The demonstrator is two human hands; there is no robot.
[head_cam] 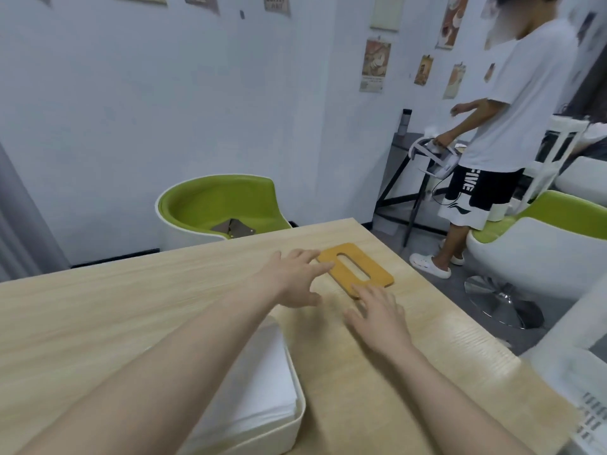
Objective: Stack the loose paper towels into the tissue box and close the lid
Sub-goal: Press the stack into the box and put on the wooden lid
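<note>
A flat wooden lid [368, 261] with an oval slot lies on the table near its far right side. My left hand [295, 279] reaches out with fingers spread, its fingertips at the lid's left edge. My right hand [377, 315] lies flat with straight fingers at the lid's near end. Near me stands the white tissue box [295, 418], open on top, with a stack of white paper towels [259, 379] inside. My left forearm crosses over the box and hides part of it.
The light wooden table [131, 307] ends just right of the lid. A green and white chair [220, 208] stands beyond the far edge, another chair [538, 251] to the right. A person [502, 126] stands at the back right. A white slatted basket [588, 389] sits at the right edge.
</note>
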